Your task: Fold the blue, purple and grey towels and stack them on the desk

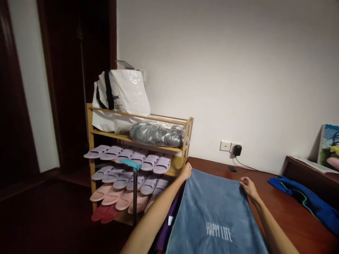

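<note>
Blue HAPPY LIFE towel (pixel 212 201) is stretching between hands above near part of reddish-brown surface (pixel 280 208), right of slipper rack (pixel 178 165). Can't tell how much is actually resting on wood. Left hand (pixel 187 170) is gripping far left corner, right hand (pixel 247 187) is pinching far right one, hands well apart. Far edge is running pretty straight, so imo: pull evenly, straight outward, no yanking. Corners only, fingers off print. Watch purple cloth (pixel 162 242) peeking out on left, could be catching.
</note>
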`<state>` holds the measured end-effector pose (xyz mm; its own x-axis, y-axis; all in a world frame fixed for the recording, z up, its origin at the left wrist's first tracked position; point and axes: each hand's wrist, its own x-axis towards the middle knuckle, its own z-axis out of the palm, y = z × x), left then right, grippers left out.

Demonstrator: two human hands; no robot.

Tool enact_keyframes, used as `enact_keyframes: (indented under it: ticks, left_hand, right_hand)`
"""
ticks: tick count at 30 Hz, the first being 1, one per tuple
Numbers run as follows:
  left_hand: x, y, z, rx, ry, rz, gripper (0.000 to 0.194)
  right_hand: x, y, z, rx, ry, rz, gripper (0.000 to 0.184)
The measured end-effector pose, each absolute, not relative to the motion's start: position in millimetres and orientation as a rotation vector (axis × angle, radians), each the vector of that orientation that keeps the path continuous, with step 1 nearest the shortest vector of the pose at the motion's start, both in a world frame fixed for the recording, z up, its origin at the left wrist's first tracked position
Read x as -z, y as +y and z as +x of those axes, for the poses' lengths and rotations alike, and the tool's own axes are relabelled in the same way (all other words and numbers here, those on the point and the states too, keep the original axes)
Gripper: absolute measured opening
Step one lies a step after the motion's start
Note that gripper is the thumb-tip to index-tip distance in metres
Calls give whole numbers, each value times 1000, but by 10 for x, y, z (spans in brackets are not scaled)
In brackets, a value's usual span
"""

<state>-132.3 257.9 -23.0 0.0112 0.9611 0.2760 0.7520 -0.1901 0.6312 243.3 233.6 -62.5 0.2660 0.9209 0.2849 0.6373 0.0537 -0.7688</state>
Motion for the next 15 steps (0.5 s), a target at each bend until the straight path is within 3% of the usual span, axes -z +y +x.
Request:
enact_keyframes:
  ticks: [8,15]
  left_hand:
    - [238,2343,-1264,-745,1882,2226,31]
    - [322,2070,-1062,-577,1624,2573,40]
  right_hand:
    - [626,2217,2313,-229,-1646,-1843,21]
    - [583,1971,1912,-75,-2009,-1713,56]
